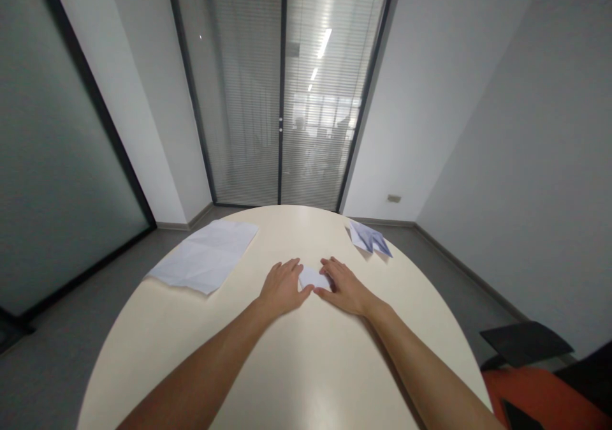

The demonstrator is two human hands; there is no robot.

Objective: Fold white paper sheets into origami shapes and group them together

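Note:
A small folded piece of white paper (314,278) lies on the table between my two hands. My left hand (284,286) grips its left side, with the thumb at the near edge and the fingers along the side. Over its right side my right hand (345,286) has curled fingers, and its thumb rests at the near edge close to my left thumb. The hands partly cover the paper, so its full outline is hidden.
The round cream table (287,366) carries a large creased white sheet (208,254) at the left and a folded bluish-white paper (369,237) at the far right edge. A chair with a red seat (540,398) stands at the lower right. Beyond is a glass partition (248,98) with blinds.

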